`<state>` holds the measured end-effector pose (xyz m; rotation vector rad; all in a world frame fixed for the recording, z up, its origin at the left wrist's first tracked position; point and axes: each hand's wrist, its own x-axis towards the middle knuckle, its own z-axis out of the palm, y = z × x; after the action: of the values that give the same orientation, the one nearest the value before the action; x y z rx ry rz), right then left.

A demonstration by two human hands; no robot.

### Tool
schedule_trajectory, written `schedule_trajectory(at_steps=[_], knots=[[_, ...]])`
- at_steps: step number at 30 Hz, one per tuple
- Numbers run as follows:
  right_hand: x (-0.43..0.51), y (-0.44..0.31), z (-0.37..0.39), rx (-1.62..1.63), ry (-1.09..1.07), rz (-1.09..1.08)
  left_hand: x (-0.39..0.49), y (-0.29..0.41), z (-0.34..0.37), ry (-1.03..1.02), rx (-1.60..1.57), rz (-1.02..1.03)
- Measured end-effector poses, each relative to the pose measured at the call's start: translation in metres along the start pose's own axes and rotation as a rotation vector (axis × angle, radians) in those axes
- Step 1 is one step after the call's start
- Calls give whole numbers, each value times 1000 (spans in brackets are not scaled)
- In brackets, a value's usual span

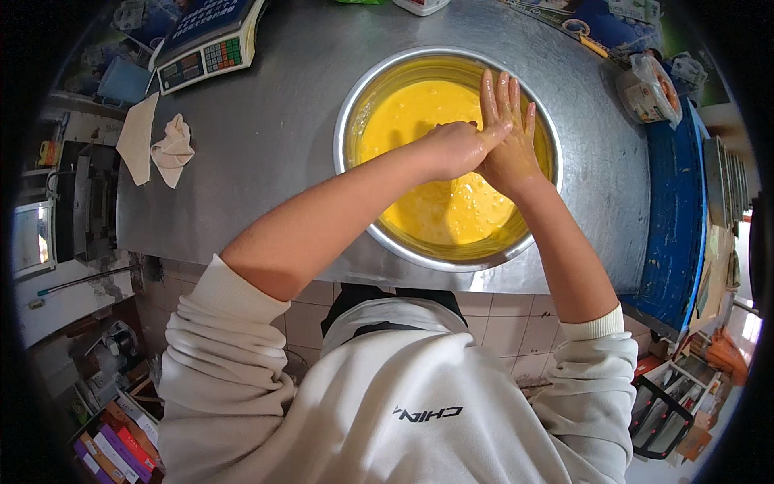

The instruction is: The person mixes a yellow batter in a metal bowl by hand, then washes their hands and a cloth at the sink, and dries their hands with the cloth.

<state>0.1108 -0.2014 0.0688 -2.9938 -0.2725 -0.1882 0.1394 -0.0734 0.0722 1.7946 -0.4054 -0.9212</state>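
Note:
A large stainless steel bowl [448, 266] holds a thick, glossy yellow mixture [417, 109] with bubbles and small lumps on its surface. Above the mixture, my left hand [459, 148] touches the palm of my right hand, its thumb lying across it; the other fingers are partly hidden. My right hand [511, 136] is spread wide over the bowl's right side, its fingers pointing to the far rim. Both hands look wet, with a yellowish film, and I see no tool in either.
The bowl stands on a metal table [272, 151]. At the far left are a digital scale [202, 66], a crumpled cloth [173, 150] and a flat pale piece [138, 139]. A plastic tub [648, 94] and a yellow-handled knife [594, 46] lie far right, near a blue surface [674, 230].

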Motion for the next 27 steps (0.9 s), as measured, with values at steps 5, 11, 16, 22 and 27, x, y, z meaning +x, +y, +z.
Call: schedule_trajectory(at_steps=[5, 11, 16, 22, 27], knots=[[3, 8, -6, 52, 48, -91, -12, -13, -13, 55, 456, 75], [-3, 14, -11, 25, 91, 52, -21, -30, -21, 99, 1, -63], [-6, 2, 2, 186, 111, -165, -27, -26, -9, 112, -347, -96], [-1, -3, 19, 277, 221, -148, -30, -33, -11, 60, -383, -108], [-1, 3, 27, 308, 89, -52, -32, -39, -14, 45, -329, -165]])
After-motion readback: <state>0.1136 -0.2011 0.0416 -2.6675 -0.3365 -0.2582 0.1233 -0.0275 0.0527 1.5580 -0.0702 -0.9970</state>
